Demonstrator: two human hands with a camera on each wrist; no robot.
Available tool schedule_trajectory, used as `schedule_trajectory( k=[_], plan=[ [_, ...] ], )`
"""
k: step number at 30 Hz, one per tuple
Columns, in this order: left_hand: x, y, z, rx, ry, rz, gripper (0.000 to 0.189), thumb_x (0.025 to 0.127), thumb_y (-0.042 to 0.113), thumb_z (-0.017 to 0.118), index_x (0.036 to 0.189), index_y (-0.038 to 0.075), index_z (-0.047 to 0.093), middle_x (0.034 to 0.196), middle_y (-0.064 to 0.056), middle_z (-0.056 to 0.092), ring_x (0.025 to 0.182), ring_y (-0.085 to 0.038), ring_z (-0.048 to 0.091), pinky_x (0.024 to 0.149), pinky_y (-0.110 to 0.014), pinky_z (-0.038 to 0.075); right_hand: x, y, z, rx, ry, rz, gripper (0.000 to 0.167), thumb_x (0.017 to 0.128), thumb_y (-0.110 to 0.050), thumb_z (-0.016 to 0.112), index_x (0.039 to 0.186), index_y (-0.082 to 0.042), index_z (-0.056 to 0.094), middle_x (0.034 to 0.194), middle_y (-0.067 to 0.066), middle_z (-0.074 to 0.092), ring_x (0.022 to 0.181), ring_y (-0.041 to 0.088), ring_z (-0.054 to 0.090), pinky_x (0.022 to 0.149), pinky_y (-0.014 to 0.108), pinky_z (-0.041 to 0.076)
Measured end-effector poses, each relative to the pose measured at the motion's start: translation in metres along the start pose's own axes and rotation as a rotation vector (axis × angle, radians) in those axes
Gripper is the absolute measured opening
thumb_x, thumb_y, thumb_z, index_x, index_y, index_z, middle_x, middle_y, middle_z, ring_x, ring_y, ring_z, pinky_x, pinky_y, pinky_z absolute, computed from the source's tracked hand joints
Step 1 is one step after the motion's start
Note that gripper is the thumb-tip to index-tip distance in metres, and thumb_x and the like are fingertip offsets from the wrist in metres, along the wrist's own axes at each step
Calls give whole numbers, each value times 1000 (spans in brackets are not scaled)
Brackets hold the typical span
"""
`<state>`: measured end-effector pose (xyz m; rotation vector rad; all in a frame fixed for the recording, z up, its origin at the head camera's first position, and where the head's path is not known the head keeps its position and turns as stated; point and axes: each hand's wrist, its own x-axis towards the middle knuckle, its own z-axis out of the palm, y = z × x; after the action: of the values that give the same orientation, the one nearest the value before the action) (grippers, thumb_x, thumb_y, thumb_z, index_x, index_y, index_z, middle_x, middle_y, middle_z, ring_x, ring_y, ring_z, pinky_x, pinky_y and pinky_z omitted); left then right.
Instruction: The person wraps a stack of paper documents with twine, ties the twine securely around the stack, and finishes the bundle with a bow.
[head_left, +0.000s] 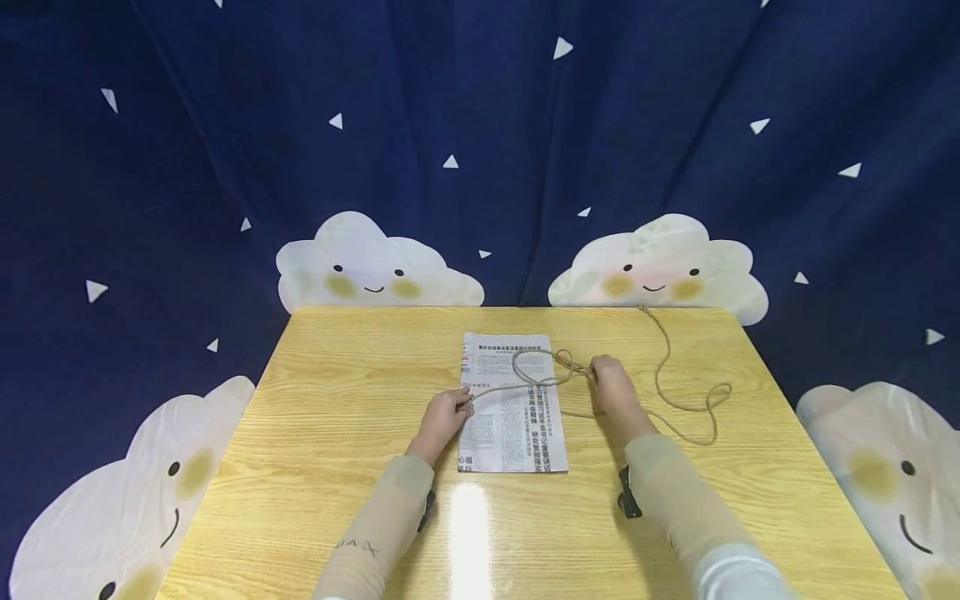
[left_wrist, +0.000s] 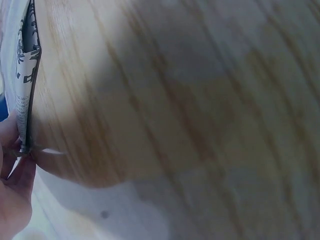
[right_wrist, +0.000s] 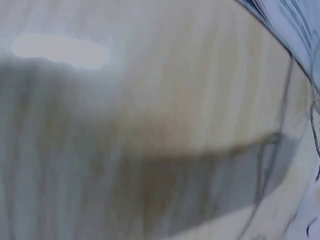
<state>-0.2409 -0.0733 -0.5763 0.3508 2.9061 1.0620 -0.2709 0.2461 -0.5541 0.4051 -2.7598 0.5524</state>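
A folded newspaper (head_left: 498, 433) lies on the wooden table, with a thin brown rope (head_left: 506, 387) running across its upper half. At the paper's left edge, my left hand (head_left: 442, 421) pinches the rope's left stretch between thumb and fingers. My right hand (head_left: 613, 387), just past the paper's right edge, grips the rope beside a loop that lies over the print. In the left wrist view, the fingertips of my left hand (left_wrist: 17, 195) are right at the newspaper's folded edge (left_wrist: 27, 95). The right wrist view shows the rope (right_wrist: 284, 105) near the newspaper (right_wrist: 295, 30); my right hand is out of that frame.
More rope (head_left: 663, 367) winds over the right side of the table (head_left: 352, 358) up to its back edge. A dark blue curtain (head_left: 495, 100) with white clouds hangs behind and at both sides. Light glares on the table in front of the newspaper.
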Motion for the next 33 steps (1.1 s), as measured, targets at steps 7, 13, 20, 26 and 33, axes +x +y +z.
schedule_trajectory(
  k=[7,13,20,26,33],
  plan=[
    [0,1,0,-15,-11,-23,31,83,11,66,113,3,63,127,-8,54,119,-26,49,101,-36,39,2,33,-40,-41,103,69,12,79,18,54,88,10,56,84,22,55,79,37,54,67,42,51],
    [1,1,0,-21,-6,-21,31,83,11,66,113,3,63,127,-8,54,119,-26,49,101,-36,38,1,43,-52,-45,187,65,15,78,18,57,92,13,57,90,26,55,83,39,54,72,45,51],
    [0,-1,2,-24,4,-14,31,83,10,66,113,2,63,126,-9,55,118,-26,50,100,-35,39,-12,41,-36,-16,62,158,13,83,11,57,96,14,56,95,29,55,88,43,56,76,44,53],
    [0,-3,2,-39,10,-12,31,82,11,67,112,3,63,125,-9,56,118,-26,50,100,-35,39,-20,41,-29,51,-145,341,24,91,-1,51,110,12,52,108,32,51,98,44,54,79,45,52],
    [-1,-4,0,-49,8,0,31,84,15,64,113,3,63,126,-9,55,118,-27,50,101,-38,39,-27,50,-18,44,-162,346,21,91,-2,51,104,13,55,103,32,56,95,45,55,78,50,49]
  ],
)
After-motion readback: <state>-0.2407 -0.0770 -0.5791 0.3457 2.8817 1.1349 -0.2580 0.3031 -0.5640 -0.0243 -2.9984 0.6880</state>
